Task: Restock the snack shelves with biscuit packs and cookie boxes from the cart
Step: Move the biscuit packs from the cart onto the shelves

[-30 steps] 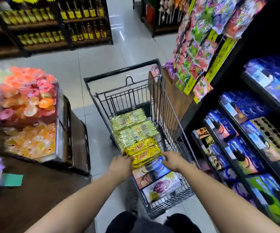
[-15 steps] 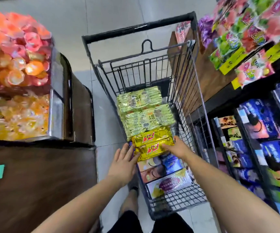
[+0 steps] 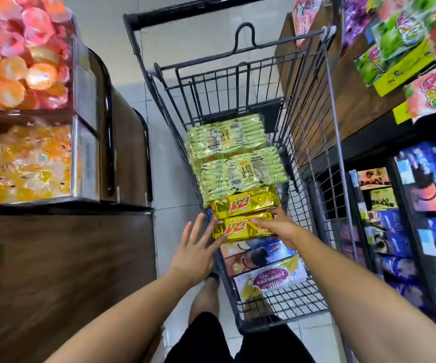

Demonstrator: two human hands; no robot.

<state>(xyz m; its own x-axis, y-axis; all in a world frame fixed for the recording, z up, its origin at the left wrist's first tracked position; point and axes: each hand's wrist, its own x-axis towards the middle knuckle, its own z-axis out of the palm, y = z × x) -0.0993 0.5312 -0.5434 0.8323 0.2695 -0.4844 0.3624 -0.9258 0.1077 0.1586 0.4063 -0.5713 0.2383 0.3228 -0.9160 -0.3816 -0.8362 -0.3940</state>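
Right hand (image 3: 279,226) now lies further across the nearer gold biscuit pack (image 3: 238,230), fingers over its top, thumb behind, grasping its right end. Left hand (image 3: 194,248) released, fingers straight and spread, tips touching the pack's left end by the cart (image 3: 328,106) wall. Pack sits mid-frame in the cart, between a second gold pack (image 3: 245,203) above and cookie boxes (image 3: 261,254) below. Green packs (image 3: 234,155) further up; snack shelves (image 3: 421,195) at right edge.

In the cart (image 3: 185,13) lie biscuit packs (image 3: 243,204); shelves (image 3: 368,144) right, counter (image 3: 54,271) left.
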